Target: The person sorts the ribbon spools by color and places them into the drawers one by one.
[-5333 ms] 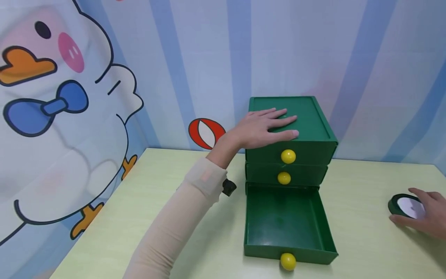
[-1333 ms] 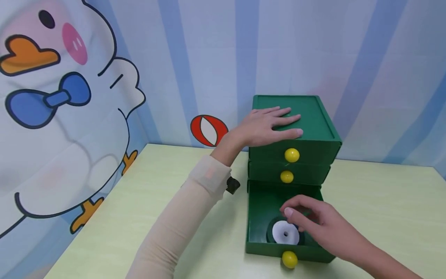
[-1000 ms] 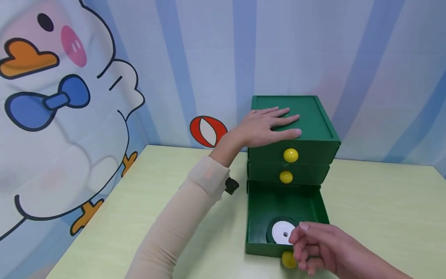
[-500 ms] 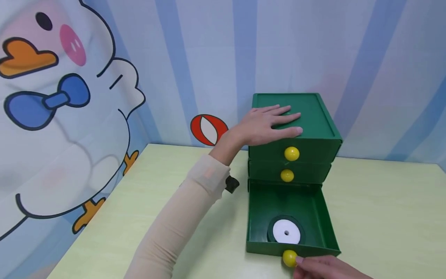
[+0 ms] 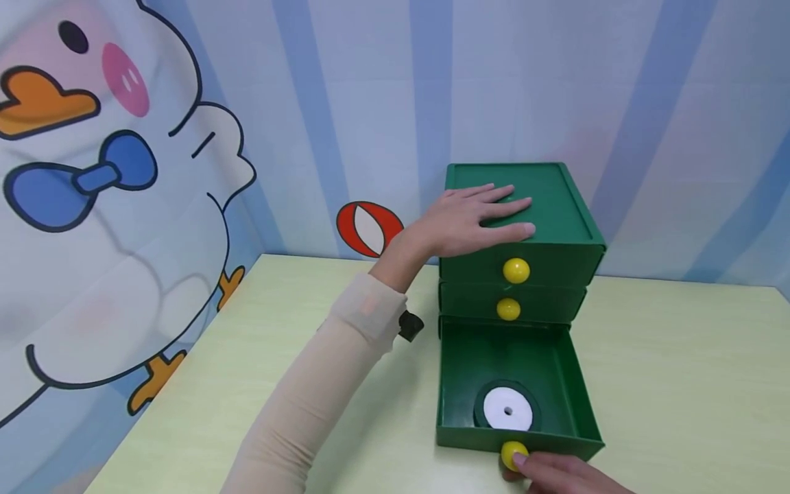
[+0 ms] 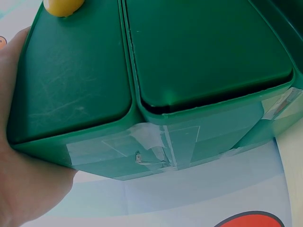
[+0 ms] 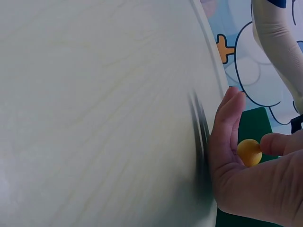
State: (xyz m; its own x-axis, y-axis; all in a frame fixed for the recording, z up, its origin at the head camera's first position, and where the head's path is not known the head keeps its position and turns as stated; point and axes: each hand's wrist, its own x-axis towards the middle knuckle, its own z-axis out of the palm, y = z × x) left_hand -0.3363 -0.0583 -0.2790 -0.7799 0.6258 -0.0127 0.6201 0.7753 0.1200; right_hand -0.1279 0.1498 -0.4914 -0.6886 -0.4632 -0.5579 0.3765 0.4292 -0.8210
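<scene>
My left hand (image 5: 469,221) lies flat with spread fingers on top of the green drawer cabinet (image 5: 555,206); the left wrist view shows the cabinet's front and taped side close up. The bottom drawer (image 5: 450,384) is pulled out. Inside it, near the front wall, a spool of dark green ribbon (image 5: 508,408) with a white centre lies flat. My right hand (image 5: 564,473) pinches the drawer's yellow knob (image 5: 513,453) between thumb and fingers. From the right wrist, the knob (image 7: 249,152) shows between the thumb and the other fingers.
The two upper drawers, with yellow knobs (image 5: 516,270), are closed. The cabinet stands on a pale yellow table (image 5: 679,384), near a printed cloth backdrop (image 5: 524,82). A black wrist camera (image 5: 410,326) sticks out from the left sleeve (image 5: 333,384).
The right hand carried the ribbon spool from the table at the right into the bottom drawer and let go. It then moved down to the drawer's knob. The left hand stayed put.
</scene>
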